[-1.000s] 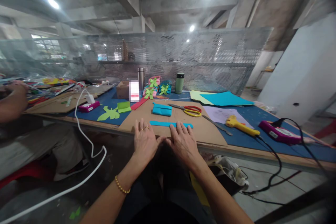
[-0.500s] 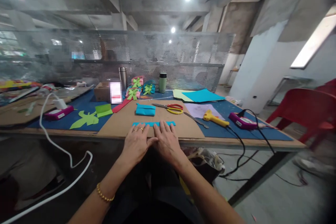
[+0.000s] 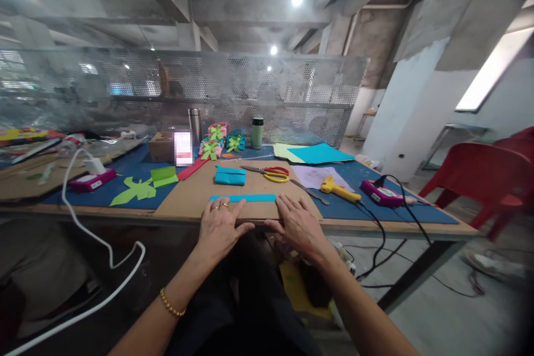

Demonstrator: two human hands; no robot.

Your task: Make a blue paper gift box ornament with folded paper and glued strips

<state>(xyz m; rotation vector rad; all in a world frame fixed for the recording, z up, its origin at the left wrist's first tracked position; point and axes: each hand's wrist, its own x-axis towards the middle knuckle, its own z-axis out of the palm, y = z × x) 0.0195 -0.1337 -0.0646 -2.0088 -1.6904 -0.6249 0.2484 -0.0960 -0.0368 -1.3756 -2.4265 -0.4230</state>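
Along the near edge of the blue-topped table (image 3: 425, 212), on a brown cardboard sheet (image 3: 192, 203), we find a narrow bright-blue strip (image 3: 258, 198) of soft-looking sheet material, lying flat and roughly parallel to the edge. Left hand (image 3: 217, 228): palm down at the strip's left end, fingers somewhat apart, index angled onto it, thumb out towards the middle. Right hand (image 3: 302, 231): palm down at the right end, fingers narrowly spaced, thumb pointing inward. We see neither hand gripping anything; how hard they press, we cannot tell.

State of the work, by our reading: the strip is laid out straight and joined to nothing. Just beyond it sits a small folded blue packet (image 3: 230, 177), its shape made but bare of trim. Behind, by contrast, we note a pink bundle (image 3: 211, 149) and a blue bundle (image 3: 236, 143), each bearing a green bow-like cutout, apparently further along.

Loose and unattached at our left: a lime-green leafy cutout (image 3: 134, 191) and a folded green rectangle (image 3: 164, 177). Red-and-yellow-handled scissors (image 3: 265, 171) lie beyond the strip, a yellow glue gun (image 3: 340, 190) to the right; both out of hand. Bright-blue sheet stock (image 3: 321, 153) lies farther back.
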